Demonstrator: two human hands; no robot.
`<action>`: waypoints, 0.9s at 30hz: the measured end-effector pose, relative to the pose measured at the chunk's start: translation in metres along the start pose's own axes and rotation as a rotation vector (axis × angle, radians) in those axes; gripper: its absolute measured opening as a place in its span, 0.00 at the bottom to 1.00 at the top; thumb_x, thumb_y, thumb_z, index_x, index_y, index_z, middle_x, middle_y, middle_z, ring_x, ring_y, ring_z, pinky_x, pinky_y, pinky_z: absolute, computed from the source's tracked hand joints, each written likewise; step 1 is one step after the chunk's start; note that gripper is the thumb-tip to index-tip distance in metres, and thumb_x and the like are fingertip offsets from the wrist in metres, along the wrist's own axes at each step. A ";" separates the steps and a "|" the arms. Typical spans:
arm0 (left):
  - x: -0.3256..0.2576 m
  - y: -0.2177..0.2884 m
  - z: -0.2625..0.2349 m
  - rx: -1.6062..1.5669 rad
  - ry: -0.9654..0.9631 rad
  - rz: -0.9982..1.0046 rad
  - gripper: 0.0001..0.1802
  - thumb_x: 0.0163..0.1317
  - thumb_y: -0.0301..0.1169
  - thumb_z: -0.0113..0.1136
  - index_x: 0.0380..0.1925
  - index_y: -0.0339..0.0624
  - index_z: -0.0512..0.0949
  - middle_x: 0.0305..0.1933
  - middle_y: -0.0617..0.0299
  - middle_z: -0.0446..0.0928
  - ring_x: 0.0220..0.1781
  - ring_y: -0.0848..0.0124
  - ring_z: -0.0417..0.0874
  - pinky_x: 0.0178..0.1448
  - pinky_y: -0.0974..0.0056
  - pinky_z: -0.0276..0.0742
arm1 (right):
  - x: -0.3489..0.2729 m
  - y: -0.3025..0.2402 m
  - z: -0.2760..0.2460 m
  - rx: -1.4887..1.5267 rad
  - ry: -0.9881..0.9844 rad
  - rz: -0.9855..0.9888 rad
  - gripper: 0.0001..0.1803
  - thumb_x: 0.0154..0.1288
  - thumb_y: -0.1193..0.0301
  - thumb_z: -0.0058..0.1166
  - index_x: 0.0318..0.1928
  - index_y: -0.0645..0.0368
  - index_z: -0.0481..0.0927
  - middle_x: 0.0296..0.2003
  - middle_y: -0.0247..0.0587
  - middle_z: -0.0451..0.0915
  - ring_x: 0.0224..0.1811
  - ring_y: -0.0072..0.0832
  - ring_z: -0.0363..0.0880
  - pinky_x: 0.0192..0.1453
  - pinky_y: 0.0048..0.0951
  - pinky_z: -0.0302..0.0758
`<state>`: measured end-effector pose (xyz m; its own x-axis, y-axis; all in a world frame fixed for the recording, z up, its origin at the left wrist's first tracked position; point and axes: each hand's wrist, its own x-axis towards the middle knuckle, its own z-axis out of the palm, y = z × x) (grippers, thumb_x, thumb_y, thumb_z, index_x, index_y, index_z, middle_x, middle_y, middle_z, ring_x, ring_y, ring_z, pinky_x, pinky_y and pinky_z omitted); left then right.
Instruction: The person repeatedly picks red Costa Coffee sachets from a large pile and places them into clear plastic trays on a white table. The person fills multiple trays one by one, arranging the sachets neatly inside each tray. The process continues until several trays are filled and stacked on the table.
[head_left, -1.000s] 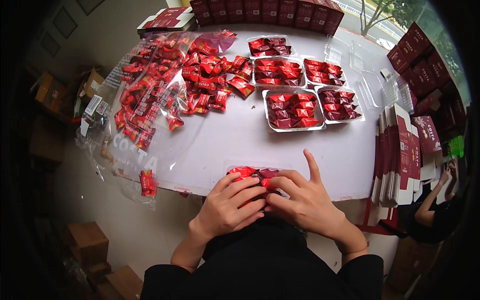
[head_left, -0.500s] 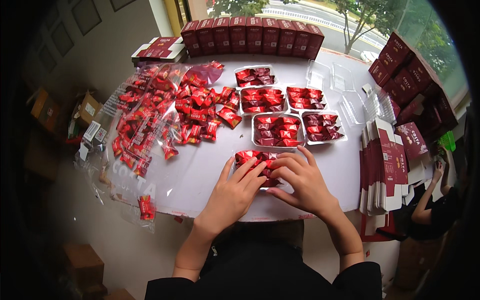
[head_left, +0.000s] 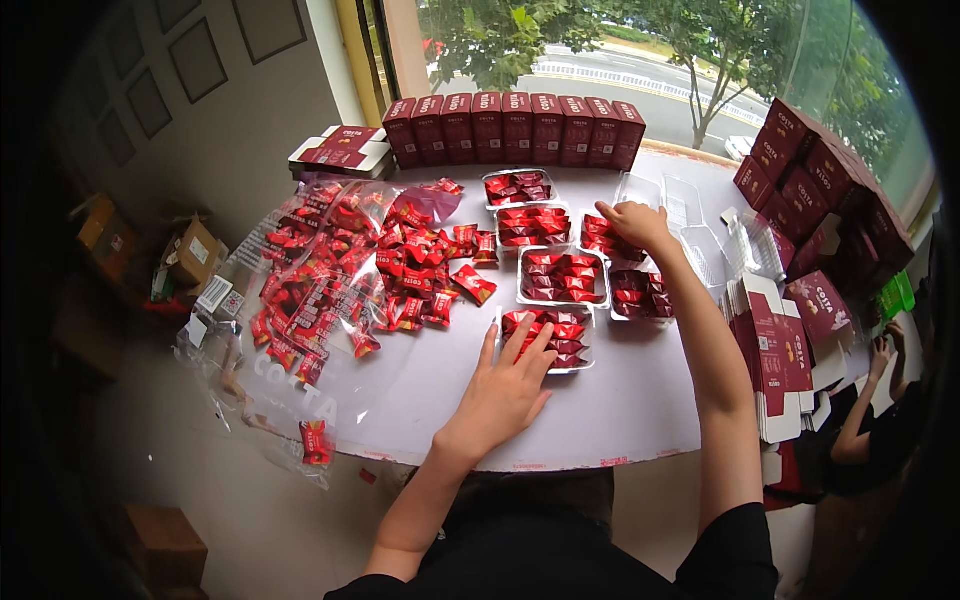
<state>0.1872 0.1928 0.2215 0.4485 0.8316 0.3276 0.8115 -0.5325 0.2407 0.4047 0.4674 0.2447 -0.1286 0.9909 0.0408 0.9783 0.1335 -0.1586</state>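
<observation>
My left hand (head_left: 503, 392) is open, its spread fingertips resting on the red wrapped packets in the nearest clear plastic tray (head_left: 590, 360). My right hand (head_left: 635, 226) reaches to the back right over another filled tray (head_left: 604, 238). Its fingers stretch leftward above the packets there and partly hide them; whether they touch is unclear. Other filled trays stand close by: a middle tray (head_left: 562, 278), one behind it (head_left: 532, 226), one at the far end (head_left: 518, 186), and one beside my right forearm (head_left: 640, 296). Each holds rows of shiny red and dark red packets.
A large clear bag (head_left: 310, 270) spills red packets across the left. Maroon boxes (head_left: 515, 128) line the back edge, with more boxes (head_left: 810, 165) stacked at right. Clear plastic trays (head_left: 685, 205) lie beyond my right hand. Flattened cartons (head_left: 770, 350) stand at right, near another person's arms (head_left: 870, 395).
My right hand has left the nearest tray and moved forward and right to the back right tray. My left hand stays on the nearest tray. The whole view has tilted up slightly.
</observation>
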 end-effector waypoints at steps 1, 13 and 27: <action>0.002 0.001 0.001 0.008 0.011 0.001 0.27 0.57 0.36 0.65 0.56 0.42 0.69 0.73 0.51 0.56 0.78 0.51 0.48 0.75 0.36 0.46 | 0.006 0.005 0.002 -0.049 0.021 0.014 0.37 0.69 0.36 0.34 0.43 0.55 0.85 0.45 0.53 0.83 0.52 0.49 0.80 0.67 0.66 0.53; -0.061 -0.011 -0.014 -0.930 0.838 -0.160 0.61 0.58 0.61 0.61 0.73 0.43 0.31 0.73 0.36 0.51 0.75 0.47 0.55 0.76 0.46 0.47 | -0.175 -0.088 -0.082 0.748 0.304 -1.065 0.10 0.54 0.76 0.65 0.33 0.57 0.75 0.28 0.34 0.76 0.34 0.33 0.78 0.64 0.43 0.66; -0.102 -0.025 -0.018 -0.579 0.363 -0.139 0.31 0.50 0.64 0.64 0.35 0.46 0.81 0.67 0.48 0.67 0.74 0.43 0.58 0.71 0.41 0.57 | -0.237 -0.104 -0.055 0.243 -0.389 -1.166 0.17 0.62 0.60 0.59 0.45 0.58 0.74 0.32 0.41 0.79 0.37 0.40 0.80 0.47 0.38 0.76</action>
<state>0.1141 0.1186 0.1989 0.1195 0.8462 0.5193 0.4765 -0.5078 0.7177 0.3425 0.2176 0.3059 -0.9766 0.2149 -0.0078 0.1997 0.8931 -0.4031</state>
